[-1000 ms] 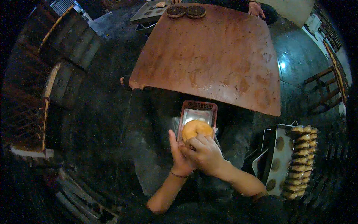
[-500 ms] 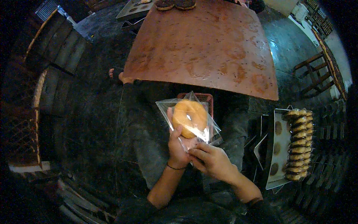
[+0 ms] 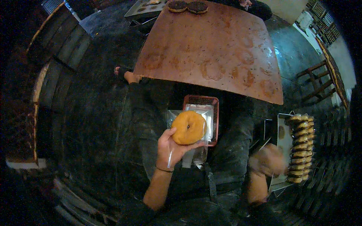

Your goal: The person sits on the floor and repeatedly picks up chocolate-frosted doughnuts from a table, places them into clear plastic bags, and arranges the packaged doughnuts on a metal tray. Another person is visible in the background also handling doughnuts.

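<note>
My left hand point(image 3: 167, 150) grips a round golden doughnut point(image 3: 188, 130) with a small centre hole, held over my lap. Clear plastic film point(image 3: 173, 114) shows round the doughnut's edges, and a strip of it shines over my palm. Off to the right, my right hand point(image 3: 268, 160) is smeared by motion beside a metal tray point(image 3: 282, 143). Its fingers cannot be made out, nor whether anything is in them. Along that tray's right side stands a row of plastic-wrapped doughnuts point(image 3: 301, 148).
Beneath the held doughnut, a red plastic basket point(image 3: 216, 120) contains clear film or bags. A brown table point(image 3: 211, 45) lies ahead, with two dark-topped doughnuts point(image 3: 187, 6) at its far edge. Another tray point(image 3: 145, 9) is at the far left, a wooden stool point(image 3: 318, 79) at the right.
My right hand has left the bagged doughnut and moved right to the tray. The left hand has lowered slightly and tilted the doughnut, uncovering more of the basket.
</note>
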The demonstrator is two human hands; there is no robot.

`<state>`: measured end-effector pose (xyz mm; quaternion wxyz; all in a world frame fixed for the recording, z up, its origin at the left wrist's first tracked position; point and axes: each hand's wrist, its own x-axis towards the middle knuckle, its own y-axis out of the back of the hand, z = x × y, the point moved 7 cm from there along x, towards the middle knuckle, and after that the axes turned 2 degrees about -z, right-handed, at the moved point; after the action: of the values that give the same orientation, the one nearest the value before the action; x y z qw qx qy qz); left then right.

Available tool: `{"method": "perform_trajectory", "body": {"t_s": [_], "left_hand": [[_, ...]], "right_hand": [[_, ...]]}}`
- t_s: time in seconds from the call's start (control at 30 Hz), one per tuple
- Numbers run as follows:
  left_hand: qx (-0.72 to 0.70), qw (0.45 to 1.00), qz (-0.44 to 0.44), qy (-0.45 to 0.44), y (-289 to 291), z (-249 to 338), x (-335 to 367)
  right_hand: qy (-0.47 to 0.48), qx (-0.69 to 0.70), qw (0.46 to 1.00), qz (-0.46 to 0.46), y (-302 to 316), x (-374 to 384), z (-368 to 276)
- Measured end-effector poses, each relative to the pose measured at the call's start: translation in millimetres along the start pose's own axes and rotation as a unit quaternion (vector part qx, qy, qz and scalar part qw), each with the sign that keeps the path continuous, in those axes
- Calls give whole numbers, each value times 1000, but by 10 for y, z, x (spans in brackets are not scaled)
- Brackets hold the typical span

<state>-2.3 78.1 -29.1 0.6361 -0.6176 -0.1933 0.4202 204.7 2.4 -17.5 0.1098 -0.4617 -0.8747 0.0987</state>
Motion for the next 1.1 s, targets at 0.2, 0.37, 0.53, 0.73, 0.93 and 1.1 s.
{"method": "perform_trajectory", "body": {"t_s": [0.2, 0.37, 0.53, 0.73, 0.93, 1.1], "left_hand": [[7, 1000, 6, 5, -103, -24, -204], [-49, 988, -89, 119, -400, -411, -135], [293, 926, 128, -202, -196, -263, -80], [552, 805, -58, -210, -586, -460, -12], [662, 673, -112, -310, -804, -631, -33], [632, 760, -48, -142, -425, -914, 113]], "right_hand": [[7, -418, 886, 200, -83, 536, -246], [277, -565, 763, 144, -691, 682, -976], [207, -302, 884, 292, -335, 443, -1017], [161, -163, 883, 411, -168, -97, -890], [262, -382, 763, 450, -193, -746, -952], [109, -308, 796, 509, -2, -998, -616]]}}
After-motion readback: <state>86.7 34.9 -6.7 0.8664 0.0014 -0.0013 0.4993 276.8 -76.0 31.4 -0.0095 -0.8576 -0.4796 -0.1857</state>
